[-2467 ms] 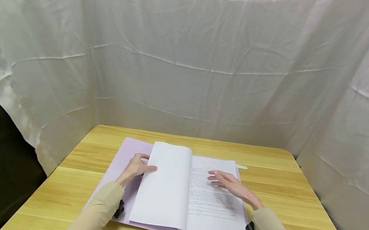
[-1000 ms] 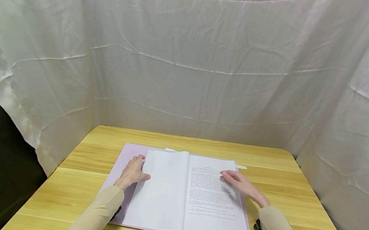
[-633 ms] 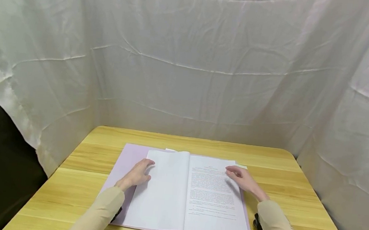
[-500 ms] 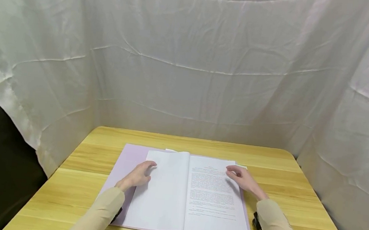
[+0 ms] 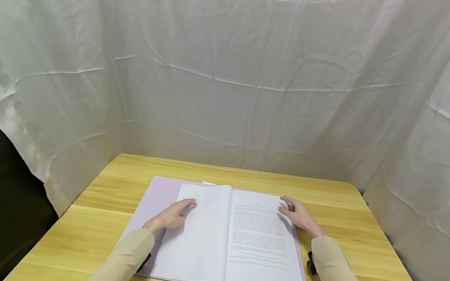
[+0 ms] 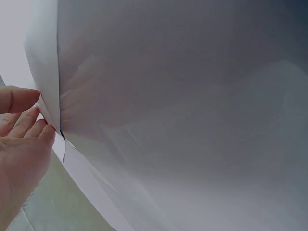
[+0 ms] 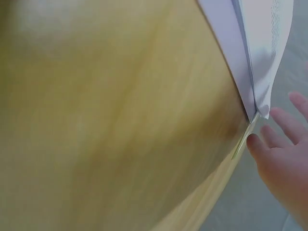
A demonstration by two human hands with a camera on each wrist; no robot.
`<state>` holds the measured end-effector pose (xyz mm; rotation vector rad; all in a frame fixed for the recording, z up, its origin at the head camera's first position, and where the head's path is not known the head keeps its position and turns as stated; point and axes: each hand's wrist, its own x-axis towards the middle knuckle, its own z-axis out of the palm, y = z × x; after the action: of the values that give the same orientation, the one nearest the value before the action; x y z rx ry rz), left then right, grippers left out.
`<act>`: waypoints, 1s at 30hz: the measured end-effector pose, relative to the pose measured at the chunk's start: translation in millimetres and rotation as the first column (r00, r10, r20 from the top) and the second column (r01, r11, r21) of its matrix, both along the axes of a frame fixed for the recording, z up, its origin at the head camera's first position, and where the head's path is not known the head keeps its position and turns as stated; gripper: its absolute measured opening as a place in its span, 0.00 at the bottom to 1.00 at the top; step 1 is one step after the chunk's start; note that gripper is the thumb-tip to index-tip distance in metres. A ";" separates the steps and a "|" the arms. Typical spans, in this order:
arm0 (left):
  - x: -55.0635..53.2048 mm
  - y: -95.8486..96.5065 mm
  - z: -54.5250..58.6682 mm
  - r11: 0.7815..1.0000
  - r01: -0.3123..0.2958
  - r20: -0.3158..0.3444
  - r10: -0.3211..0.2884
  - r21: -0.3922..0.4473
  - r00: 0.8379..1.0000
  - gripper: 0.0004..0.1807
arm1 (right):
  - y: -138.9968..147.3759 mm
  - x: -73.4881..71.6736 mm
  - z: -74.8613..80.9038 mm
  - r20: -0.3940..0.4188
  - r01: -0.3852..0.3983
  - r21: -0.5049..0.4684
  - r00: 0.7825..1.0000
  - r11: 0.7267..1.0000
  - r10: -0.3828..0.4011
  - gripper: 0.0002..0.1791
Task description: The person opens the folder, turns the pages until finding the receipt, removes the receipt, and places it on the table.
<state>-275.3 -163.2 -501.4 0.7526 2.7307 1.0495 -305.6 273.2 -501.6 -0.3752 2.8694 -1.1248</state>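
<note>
A printed page (image 5: 259, 247), its length running front to back, lies between the worktop's (image 5: 364, 260) side edges, mostly left of the nearer right hand (image 5: 298, 215), fingers parted; the left hand (image 5: 171, 216), thumb and fingers apart, overhangs the blank page (image 5: 202, 243).

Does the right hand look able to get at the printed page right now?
Probably yes. The right hand is at the top right corner of the printed page, fingers apart, with nothing lying over that corner. The left hand, over the blank page, seems out of its way.
</note>
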 end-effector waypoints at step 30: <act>2.5 3.8 -0.8 0.999 -0.012 0.095 0.017 -0.049 0.995 0.45 | -4.3 -22.5 2.6 -0.044 -0.004 0.105 0.999 0.994 0.009 0.27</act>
<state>-272.9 -159.5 -502.2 0.6587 2.6747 0.9920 -328.1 268.8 -499.0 -0.4091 2.9482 -0.9719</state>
